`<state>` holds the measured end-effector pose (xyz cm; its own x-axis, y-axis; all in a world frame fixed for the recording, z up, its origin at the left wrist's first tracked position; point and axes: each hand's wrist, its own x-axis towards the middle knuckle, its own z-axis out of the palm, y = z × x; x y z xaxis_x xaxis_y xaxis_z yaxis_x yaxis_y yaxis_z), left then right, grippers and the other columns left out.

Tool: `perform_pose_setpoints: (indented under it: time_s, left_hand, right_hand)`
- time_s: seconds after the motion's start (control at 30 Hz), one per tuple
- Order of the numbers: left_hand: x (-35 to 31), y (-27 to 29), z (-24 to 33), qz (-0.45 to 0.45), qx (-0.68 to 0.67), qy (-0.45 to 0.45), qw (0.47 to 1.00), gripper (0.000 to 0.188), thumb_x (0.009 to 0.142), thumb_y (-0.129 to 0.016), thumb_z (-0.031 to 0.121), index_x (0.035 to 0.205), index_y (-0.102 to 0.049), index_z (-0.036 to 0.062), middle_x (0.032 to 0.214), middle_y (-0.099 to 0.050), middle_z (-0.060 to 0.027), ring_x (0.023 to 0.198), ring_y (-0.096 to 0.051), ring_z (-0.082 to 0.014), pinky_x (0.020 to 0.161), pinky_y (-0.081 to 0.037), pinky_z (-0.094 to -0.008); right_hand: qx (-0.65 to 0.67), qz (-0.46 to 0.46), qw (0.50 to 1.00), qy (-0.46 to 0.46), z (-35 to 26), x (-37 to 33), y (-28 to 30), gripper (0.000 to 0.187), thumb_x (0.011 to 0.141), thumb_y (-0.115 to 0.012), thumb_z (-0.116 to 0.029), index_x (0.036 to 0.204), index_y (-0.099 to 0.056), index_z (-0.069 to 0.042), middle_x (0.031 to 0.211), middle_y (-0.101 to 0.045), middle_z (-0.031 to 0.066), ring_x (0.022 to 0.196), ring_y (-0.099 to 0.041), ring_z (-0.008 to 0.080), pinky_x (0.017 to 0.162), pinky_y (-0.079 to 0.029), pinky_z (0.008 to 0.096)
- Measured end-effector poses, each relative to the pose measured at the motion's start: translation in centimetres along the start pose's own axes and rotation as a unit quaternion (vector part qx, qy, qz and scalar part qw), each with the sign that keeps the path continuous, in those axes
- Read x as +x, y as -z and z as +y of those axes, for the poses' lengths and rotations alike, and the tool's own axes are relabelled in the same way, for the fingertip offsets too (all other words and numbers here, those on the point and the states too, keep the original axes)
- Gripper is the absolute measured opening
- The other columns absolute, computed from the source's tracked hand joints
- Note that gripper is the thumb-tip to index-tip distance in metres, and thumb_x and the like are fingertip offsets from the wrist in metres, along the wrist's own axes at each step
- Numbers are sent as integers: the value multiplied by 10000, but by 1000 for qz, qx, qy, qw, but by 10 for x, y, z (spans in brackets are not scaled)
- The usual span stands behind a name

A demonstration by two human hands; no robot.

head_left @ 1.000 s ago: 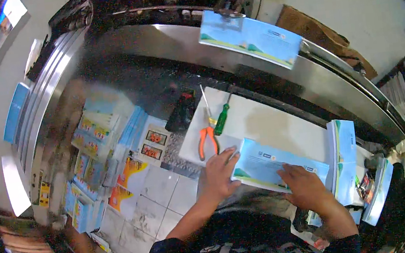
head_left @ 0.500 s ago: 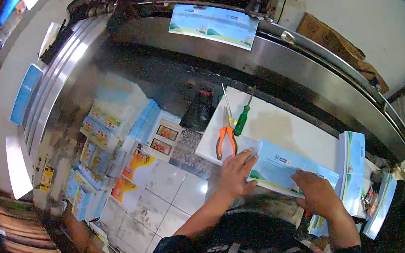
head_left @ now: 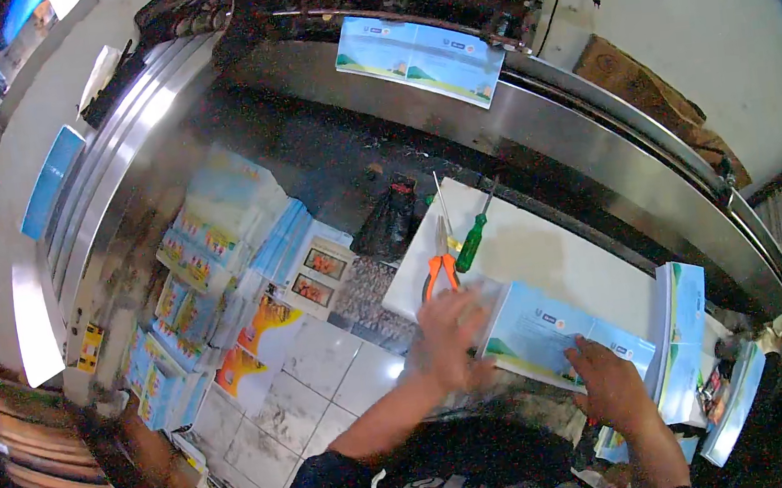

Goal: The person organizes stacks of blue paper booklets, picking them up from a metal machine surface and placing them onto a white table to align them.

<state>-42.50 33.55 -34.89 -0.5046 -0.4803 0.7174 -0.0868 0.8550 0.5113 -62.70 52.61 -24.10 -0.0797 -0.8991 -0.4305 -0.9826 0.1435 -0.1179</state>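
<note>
A pale blue printed paper stack (head_left: 540, 326) with green hills along its lower edge lies across the front of the white board (head_left: 554, 235). My right hand (head_left: 611, 378) is closed over the near edge of this stack, fingers on top. Beside the stack's left end is my left hand (head_left: 452, 338), blurred by motion, its fingers apart and nothing seen in them. Just beyond it, orange-handled pliers (head_left: 441, 272) and a green-handled screwdriver (head_left: 473, 242) rest on the board. Another printed stack (head_left: 680, 327) stands at the board's right end.
Printed sheets hang on the metal rail (head_left: 420, 59) at the back. Several piles of printed sheets (head_left: 207, 236) cover the left, beside the tiled floor (head_left: 317, 358). More printed sheets (head_left: 733, 407) lie at the lower right. A brown cardboard piece (head_left: 638, 86) leans against the wall.
My left hand has lifted off the left end of the printed paper stack and moved slightly left. My right hand stays at the near edge. The view has shifted slightly.
</note>
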Motion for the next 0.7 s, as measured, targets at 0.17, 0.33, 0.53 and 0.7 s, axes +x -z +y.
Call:
perform_pose_setpoints:
  time_s: [0.17, 0.33, 0.53, 0.7]
  left_hand:
    - [78, 1, -74, 110, -56, 37, 992, 448, 843, -608, 291, 1192, -569, 13, 1266, -528, -176, 1180, -494, -350, 997, -387, -447]
    - [208, 6, -198, 147, -323, 458, 815, 486, 896, -614, 408, 1216, -565, 45, 1193, -554, -124, 1127, -522, -273, 932, -431, -409]
    - [293, -31, -250, 207, -481, 548, 652, 398, 863, -681, 310, 1171, -569, 85, 967, -613, -61, 852, -581, -231, 771, -451, -421]
    - [299, -26, -313, 311, -506, 520, 613, 176, 887, -673, 199, 990, -605, 73, 879, -596, -72, 715, -559, -203, 616, -435, -399]
  right_hand:
    - [13, 50, 999, -4, 1, -2, -12, 722, 682, -790, -277, 1291, -483, -42, 1424, -421, 205, 1287, -436, 372, 1020, -429, 443]
    - [10, 120, 993, 9, 1, 0, -31, 756, 680, -781, -407, 1274, -504, -29, 1425, -416, 210, 1287, -419, 399, 1018, -404, 472]
    - [54, 132, 990, 1, 3, -7, -42, 784, 685, -771, -441, 1289, -497, -23, 1431, -408, 213, 1276, -419, 406, 1042, -347, 503]
    - [58, 114, 991, -24, -6, -7, -29, 719, 717, -746, -423, 1268, -519, -19, 1425, -413, 226, 1297, -402, 404, 1047, -340, 501]
